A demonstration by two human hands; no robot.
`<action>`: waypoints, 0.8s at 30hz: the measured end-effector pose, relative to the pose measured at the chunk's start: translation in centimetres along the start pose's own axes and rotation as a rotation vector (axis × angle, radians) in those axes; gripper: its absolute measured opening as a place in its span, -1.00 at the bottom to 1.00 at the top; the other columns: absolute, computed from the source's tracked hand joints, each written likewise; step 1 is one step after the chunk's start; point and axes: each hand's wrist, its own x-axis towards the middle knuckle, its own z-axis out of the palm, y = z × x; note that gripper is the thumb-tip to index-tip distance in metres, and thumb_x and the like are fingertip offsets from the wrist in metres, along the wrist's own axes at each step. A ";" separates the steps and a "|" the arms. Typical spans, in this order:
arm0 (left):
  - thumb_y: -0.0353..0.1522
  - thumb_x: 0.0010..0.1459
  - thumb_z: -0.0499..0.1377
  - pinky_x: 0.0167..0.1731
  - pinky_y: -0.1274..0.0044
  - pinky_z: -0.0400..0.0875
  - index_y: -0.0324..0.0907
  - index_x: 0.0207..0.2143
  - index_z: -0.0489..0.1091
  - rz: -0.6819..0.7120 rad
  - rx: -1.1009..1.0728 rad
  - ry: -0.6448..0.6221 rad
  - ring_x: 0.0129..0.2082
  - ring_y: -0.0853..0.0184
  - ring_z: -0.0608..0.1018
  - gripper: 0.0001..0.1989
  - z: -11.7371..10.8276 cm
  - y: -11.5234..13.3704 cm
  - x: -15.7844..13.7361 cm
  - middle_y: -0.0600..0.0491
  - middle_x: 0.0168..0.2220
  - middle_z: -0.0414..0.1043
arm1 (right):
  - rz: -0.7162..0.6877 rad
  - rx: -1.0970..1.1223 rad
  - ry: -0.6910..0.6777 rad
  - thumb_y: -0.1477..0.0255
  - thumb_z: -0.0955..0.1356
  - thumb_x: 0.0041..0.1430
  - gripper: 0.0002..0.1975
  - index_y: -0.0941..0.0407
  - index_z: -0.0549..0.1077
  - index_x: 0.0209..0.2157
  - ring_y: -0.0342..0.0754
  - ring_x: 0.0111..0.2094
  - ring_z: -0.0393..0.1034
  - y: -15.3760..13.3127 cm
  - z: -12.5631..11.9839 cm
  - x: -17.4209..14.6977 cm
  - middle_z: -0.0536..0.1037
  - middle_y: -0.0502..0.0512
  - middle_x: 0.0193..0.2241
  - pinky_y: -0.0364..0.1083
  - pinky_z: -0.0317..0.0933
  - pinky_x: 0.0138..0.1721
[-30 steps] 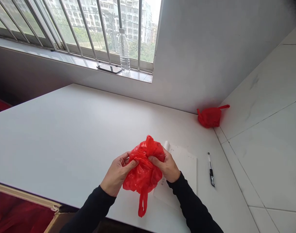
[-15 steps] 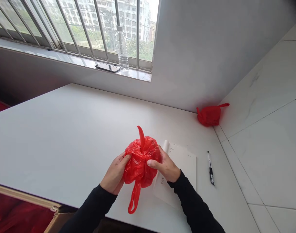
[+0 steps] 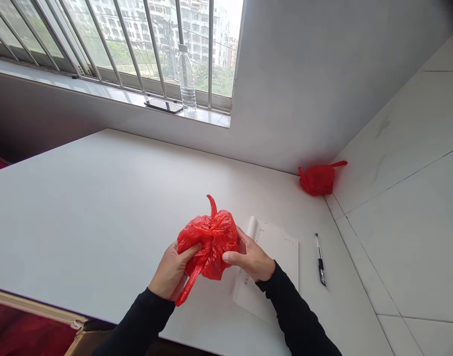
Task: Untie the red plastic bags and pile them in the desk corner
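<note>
A knotted red plastic bag (image 3: 211, 242) is held between my two hands above the white table, its contents hidden. One handle loop points up and away; the other hangs toward me, beside my left wrist. My left hand (image 3: 174, 267) grips the bag's left side, thumb pressed on top and fingers underneath. On the other side, my right hand (image 3: 252, 257) clasps the bag with the thumb in front and the fingers behind it. Below my right hand lies an open notebook (image 3: 282, 262) with handwriting, partly covered by the hand and sleeve.
A black-and-clear pen (image 3: 320, 262) lies right of the notebook. Another red plastic bag (image 3: 317, 180) sits in the far right corner by the walls. On the windowsill are a water bottle (image 3: 187, 84) and a phone (image 3: 163, 105). A cardboard box (image 3: 80, 341) stands below the table's front edge.
The bag has turned in my hands and shifted slightly left. Its near handle loop has swung left toward my left wrist. Both hands keep hold of the bag.
</note>
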 end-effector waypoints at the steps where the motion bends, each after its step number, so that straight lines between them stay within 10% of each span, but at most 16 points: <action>1: -0.26 0.01 0.38 -0.20 0.45 0.50 -0.21 -0.18 0.46 -0.003 -0.016 0.007 -0.17 0.13 0.60 -0.66 0.0 0.1 -0.1 -0.06 -0.21 0.58 | 0.007 -0.007 -0.006 0.34 0.51 0.05 -0.30 0.02 0.24 0.20 0.09 0.02 0.39 0.0 0.0 0.0 0.47 0.12 0.03 0.08 0.31 0.05; 14: -0.25 0.18 0.25 -0.16 0.33 0.48 -0.10 0.09 0.24 0.003 0.157 -0.325 -0.16 0.15 0.54 -0.54 1.6 0.8 -1.5 -0.07 -0.10 0.48 | -0.055 -0.022 0.190 0.27 0.50 0.07 -0.31 -0.03 0.25 0.20 0.11 -0.01 0.44 0.2 -0.1 0.0 0.51 0.11 0.00 0.12 0.36 0.04; 20: -0.40 0.11 0.25 -0.28 0.45 0.43 -0.16 -0.14 0.29 0.012 0.202 -0.187 -0.29 0.28 0.47 -0.73 1.4 0.1 -0.9 0.01 -0.24 0.43 | -0.064 -0.010 0.153 0.34 0.50 0.05 -0.27 -0.04 0.21 0.23 0.10 0.00 0.43 0.1 0.0 0.0 0.49 0.10 0.03 0.12 0.34 0.07; 24: -0.35 0.13 0.21 -0.10 0.39 0.39 -0.07 0.16 0.11 0.008 0.207 -0.131 -0.06 0.19 0.44 -0.44 1.6 0.3 -1.5 -0.07 0.02 0.35 | -0.072 -0.032 0.256 0.28 0.46 0.12 -0.45 0.02 0.33 0.13 0.11 -0.05 0.47 0.7 -0.4 -0.1 0.55 0.12 -0.06 0.11 0.36 0.02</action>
